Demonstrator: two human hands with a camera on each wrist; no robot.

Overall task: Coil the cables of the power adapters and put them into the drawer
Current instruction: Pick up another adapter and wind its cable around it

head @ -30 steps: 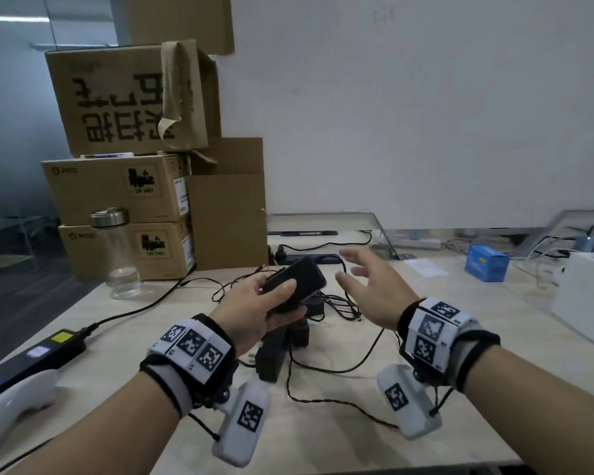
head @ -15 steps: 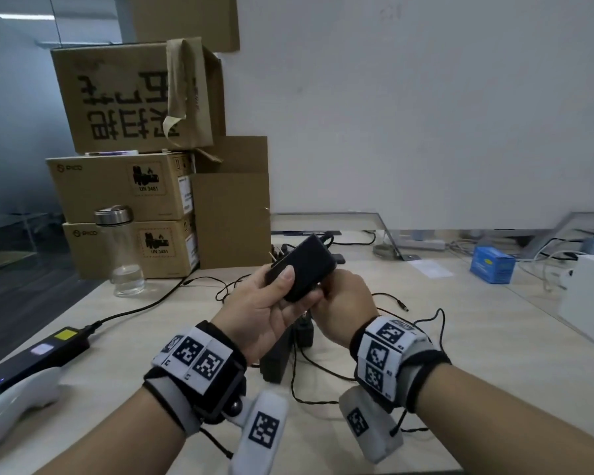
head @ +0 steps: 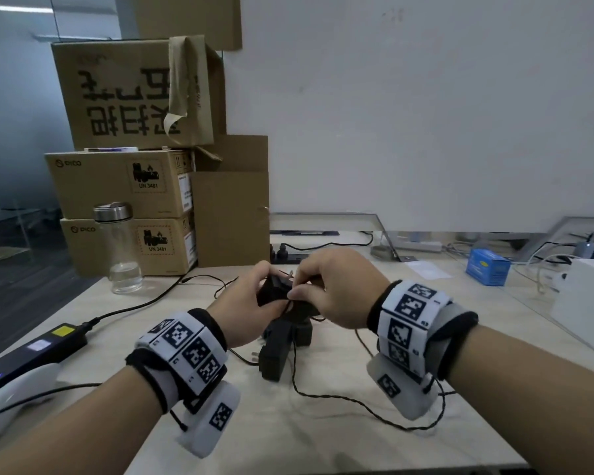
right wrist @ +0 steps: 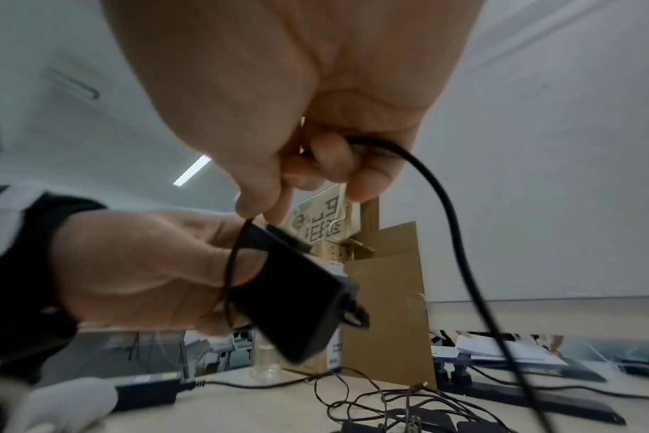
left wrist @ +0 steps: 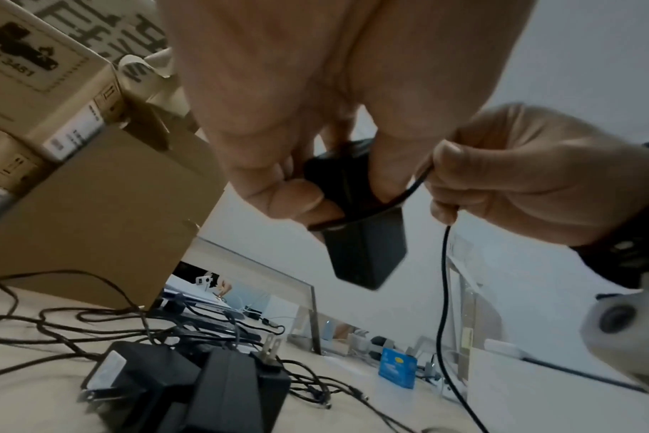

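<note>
left hand (head: 251, 315) grips the black adapter (left wrist: 363, 249) above the table (head: 323, 433), its long axis pointing away and down, while right hand (head: 336, 296), just beside it, pinches the cable (left wrist: 443, 293) looped across the adapter's near end.

Power adapter (head: 271, 293) and cable (left wrist: 442, 293): black. Wristbands (head: 186, 351): white with black square-code markings. Cardboard boxes (head: 124, 186), upper left: brown with black print. Small box (head: 487, 267), right: blue. Desk (head: 323, 423): pale wood.
</note>
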